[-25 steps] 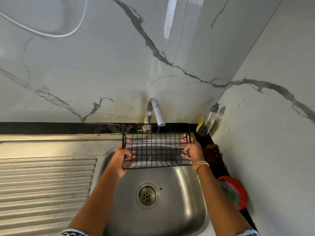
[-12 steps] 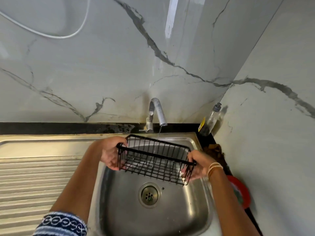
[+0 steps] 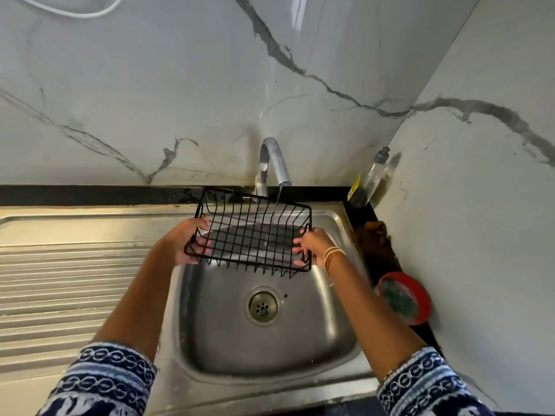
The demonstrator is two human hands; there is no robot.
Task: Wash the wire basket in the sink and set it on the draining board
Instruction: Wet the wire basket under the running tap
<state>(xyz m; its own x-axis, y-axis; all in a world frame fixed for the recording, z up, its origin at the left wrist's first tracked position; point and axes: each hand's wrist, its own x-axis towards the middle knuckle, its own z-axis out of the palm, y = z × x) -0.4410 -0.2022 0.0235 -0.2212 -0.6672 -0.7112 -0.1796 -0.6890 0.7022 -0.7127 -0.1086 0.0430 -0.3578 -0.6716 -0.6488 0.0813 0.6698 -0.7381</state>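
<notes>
I see the black wire basket point(image 3: 252, 235) held in mid-frame above the steel sink point(image 3: 339, 334), under the tap point(image 3: 274, 163), whose thin stream of water point(image 3: 277, 205) runs through its bars. My left hand point(image 3: 186, 241) grips its left end, fingers curled round the wires; my right hand point(image 3: 312, 246) grips the right end likewise. The ribbed draining board point(image 3: 60, 283) lies at left.
</notes>
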